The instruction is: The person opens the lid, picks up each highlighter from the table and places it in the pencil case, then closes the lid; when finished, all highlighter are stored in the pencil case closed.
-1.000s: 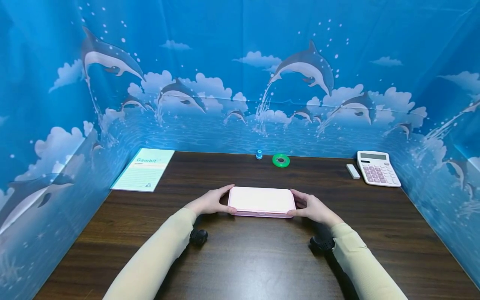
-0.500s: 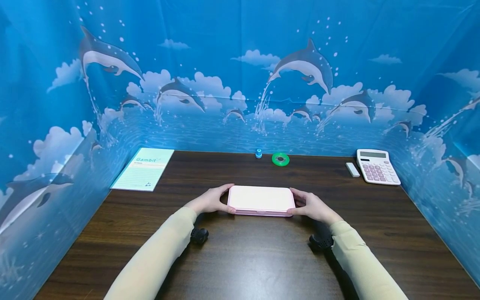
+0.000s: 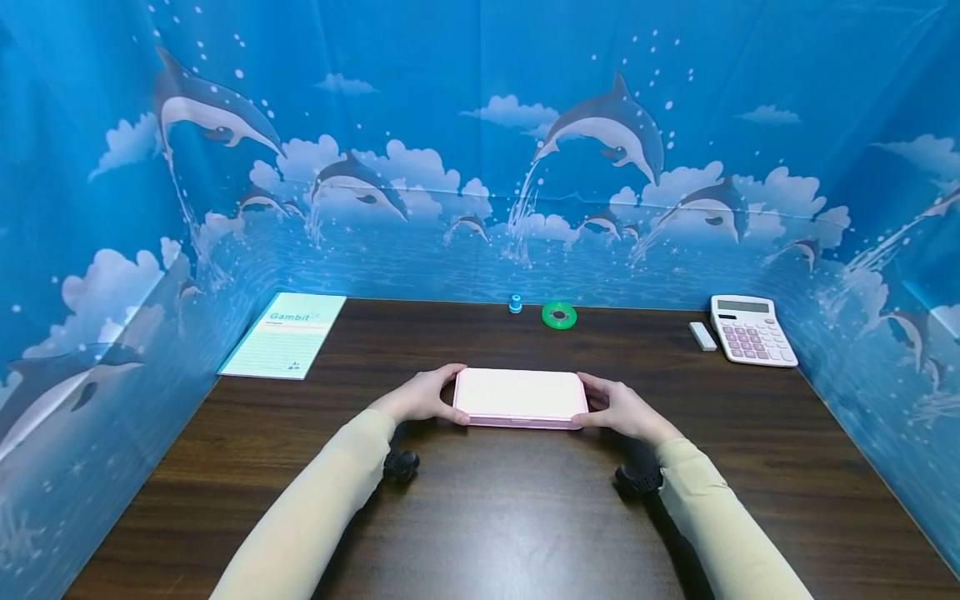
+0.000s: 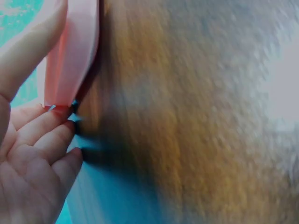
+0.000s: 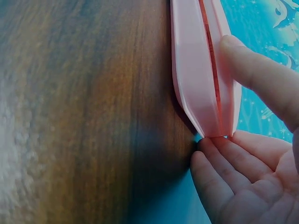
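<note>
Pink case [image 3: 520, 397] flat mid-counter, toward the near edge | left hand [image 3: 417, 398] and right hand [image 3: 621, 408] clamp its short ends, fingers [image 5: 256, 70] curled round, steadying it squarely.

Case [image 3: 519, 397] at frame centre on table [image 3: 487, 517], left hand [image 3: 417, 397] and right hand [image 3: 620, 409] at its ends; notebook [image 3: 285, 336] upper left, small cap [image 3: 515, 304] and tape roll [image 3: 559, 315] behind, eraser [image 3: 702, 336] left of calculator [image 3: 751, 330] upper right.
</note>
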### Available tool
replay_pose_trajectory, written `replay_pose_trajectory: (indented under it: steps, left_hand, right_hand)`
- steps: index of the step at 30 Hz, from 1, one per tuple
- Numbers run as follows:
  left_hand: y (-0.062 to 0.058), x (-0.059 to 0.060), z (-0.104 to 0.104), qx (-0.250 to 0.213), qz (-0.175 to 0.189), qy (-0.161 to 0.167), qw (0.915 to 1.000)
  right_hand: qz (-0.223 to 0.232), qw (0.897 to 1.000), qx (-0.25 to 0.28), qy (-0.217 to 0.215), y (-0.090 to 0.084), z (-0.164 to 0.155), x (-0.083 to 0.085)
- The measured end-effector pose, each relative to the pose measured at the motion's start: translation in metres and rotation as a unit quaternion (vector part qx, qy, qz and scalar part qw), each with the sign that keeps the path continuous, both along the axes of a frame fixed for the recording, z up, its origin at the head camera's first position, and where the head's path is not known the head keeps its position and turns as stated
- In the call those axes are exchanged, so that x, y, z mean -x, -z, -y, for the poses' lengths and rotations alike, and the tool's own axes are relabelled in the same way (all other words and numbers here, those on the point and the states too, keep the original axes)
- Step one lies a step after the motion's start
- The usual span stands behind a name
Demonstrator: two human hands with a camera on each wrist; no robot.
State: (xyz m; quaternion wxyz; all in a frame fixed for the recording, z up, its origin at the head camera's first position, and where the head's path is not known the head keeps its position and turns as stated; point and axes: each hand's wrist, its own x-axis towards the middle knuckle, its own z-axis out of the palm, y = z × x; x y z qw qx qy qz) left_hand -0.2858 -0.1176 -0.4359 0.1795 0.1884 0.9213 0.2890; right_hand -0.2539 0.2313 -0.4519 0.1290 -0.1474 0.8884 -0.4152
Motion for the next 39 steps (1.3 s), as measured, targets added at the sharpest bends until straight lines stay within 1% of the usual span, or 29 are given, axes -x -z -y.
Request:
replay_pose_trajectory:
  steps: [6,12,17,22,25,33,37,39]
  left_hand:
    - [-0.002,-0.005,-0.002,0.022,-0.001,-0.001,0.9998]
    - [-0.005,-0.006,-0.005,0.036,-0.008,-0.005,0.9993]
    - [-0.006,-0.007,-0.008,0.049,-0.01,-0.009,0.9987]
    - [-0.007,-0.008,-0.01,0.049,-0.009,-0.018,0.9986]
    - [-0.007,-0.007,-0.012,0.048,-0.006,-0.018,0.9987]
    - [0.001,-0.003,-0.016,0.059,0.012,0.006,0.9982]
    - [0.008,-0.005,-0.013,0.049,0.0,0.002,0.9988]
    - [0.011,-0.007,-0.01,0.036,-0.007,-0.009,0.9993]
  right_hand:
    - [-0.003,1.0,0.002,-0.008,0.0,0.003,-0.001]
    - [-0.007,1.0,0.005,-0.009,-0.003,0.005,-0.001]
    - [-0.013,1.0,-0.008,-0.011,-0.001,0.005,0.0]
    - [-0.018,1.0,-0.023,-0.009,0.0,0.006,0.001]
    - [-0.017,0.999,-0.029,-0.005,-0.001,0.006,0.003]
    - [-0.015,0.999,-0.049,0.005,0.001,0.001,0.0]
    - [-0.03,0.997,-0.067,-0.007,0.002,0.003,-0.001]
    - [-0.034,0.996,-0.078,-0.012,0.002,0.006,-0.002]
